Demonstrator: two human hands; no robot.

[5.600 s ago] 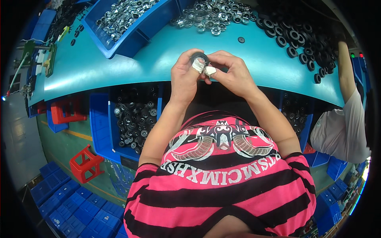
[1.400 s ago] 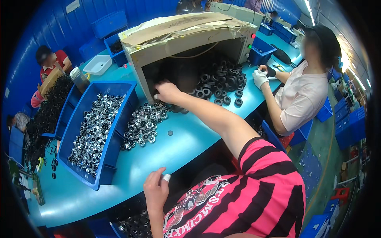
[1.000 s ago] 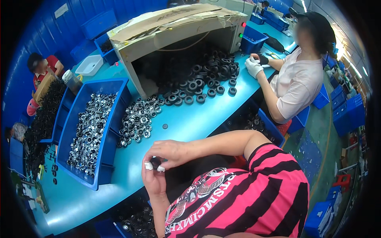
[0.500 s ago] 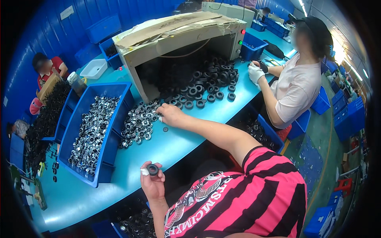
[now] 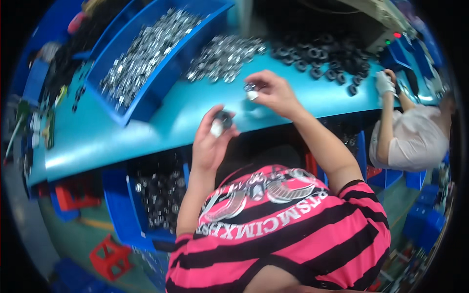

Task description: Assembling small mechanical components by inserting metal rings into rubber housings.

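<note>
My left hand (image 5: 211,141) pinches a black ring (image 5: 225,118) between thumb and fingers, above the front edge of the teal table (image 5: 161,141). To its right and a little higher, my right hand (image 5: 278,96) grips a small shiny metal fitting (image 5: 251,87) with a dark part to it; the fingers partly hide it. White covers wrap a digit on each hand. The two held pieces are apart. Beyond my hands lies a loose pile of silvery metal fittings (image 5: 222,57), and a heap of black rings (image 5: 317,56) spreads to the right of it.
A blue bin (image 5: 168,80) full of silvery fittings stands at the left. Below the table edge, another blue bin (image 5: 117,205) holds dark parts, near a red stool (image 5: 110,256). A co-worker (image 5: 410,134) with a white glove works at the right.
My right hand has left the fittings pile with a metal fitting and come back near my left hand. The left hand still holds the black ring. The view has tilted down.
</note>
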